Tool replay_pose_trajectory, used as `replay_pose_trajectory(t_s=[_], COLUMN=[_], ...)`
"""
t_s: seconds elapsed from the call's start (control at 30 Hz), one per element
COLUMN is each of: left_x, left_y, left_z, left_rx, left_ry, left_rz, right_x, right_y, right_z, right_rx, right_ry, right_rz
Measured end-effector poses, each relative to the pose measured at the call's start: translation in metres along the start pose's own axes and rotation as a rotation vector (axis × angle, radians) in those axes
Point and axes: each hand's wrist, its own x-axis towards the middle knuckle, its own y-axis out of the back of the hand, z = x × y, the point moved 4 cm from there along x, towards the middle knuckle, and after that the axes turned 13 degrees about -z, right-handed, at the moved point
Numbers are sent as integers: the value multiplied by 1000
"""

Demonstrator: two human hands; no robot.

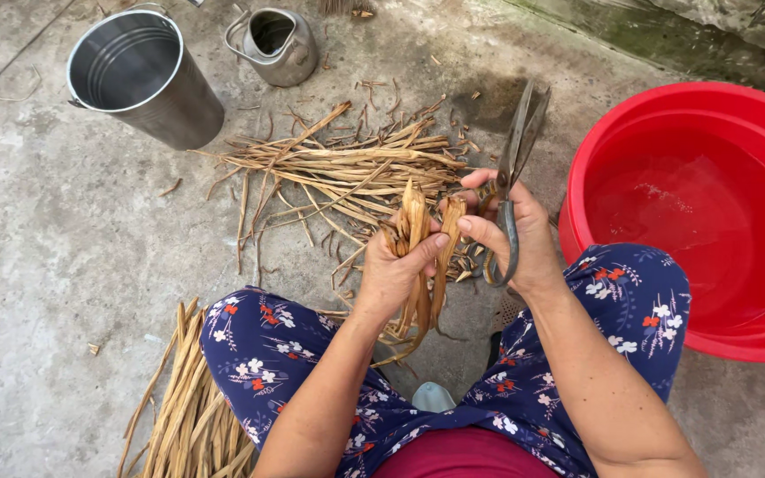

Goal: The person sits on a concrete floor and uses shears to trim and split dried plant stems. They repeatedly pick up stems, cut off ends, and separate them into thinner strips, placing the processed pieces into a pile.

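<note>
Head view, looking down past floral-trousered knees to a concrete floor. Left hand curled tight round a small bunch of dried strips, fingers wrapped across the front, strip ends sticking up above the fist and trailing down between the knees. Right hand just beside it, thumb and forefinger pinched on one strip of the same bunch, remaining fingers hooked through the handles of a pair of scissors; blades pointing up and away, seemingly nearly closed, though hard to tell at this angle. Beyond the hands, a loose pile of dried strips spread on the floor. Another bundle of strips lying by the left knee, near the bottom edge. Metal bucket and small metal kettle standing at the far side of the floor, well apart from the hands. Red basin with water at the right, touching the right knee.
</note>
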Motion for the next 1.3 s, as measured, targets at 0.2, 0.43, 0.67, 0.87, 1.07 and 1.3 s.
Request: replay_pose_trajectory(t_s=[0.2, 0.43, 0.67, 0.87, 1.07, 1.3], left_x=[-5, -6, -5, -7, -4, -4], left_y=[-2, -2, 2, 0, 19, 28], left_z=[7, -2, -3, -1, 2, 4], left_rx=[-20, -8, -89, -198, -243, -255], left_ry=[15, 16, 34, 5, -80, -118], left_rz=[-90, -74, -42, -8, 149, 232], right_x=[2, -2, -3, -2, -6, -9], right_y=[-2, -10, -12, -13, -19, -42], right_z=[5, 7, 4, 5, 1, -7], right_rx=[36, -145, -177, -96, -758, -1009], right_ry=[-13, 77, 67, 62, -163, -136], right_rz=[-24, -32, -7, -1, 36, 8])
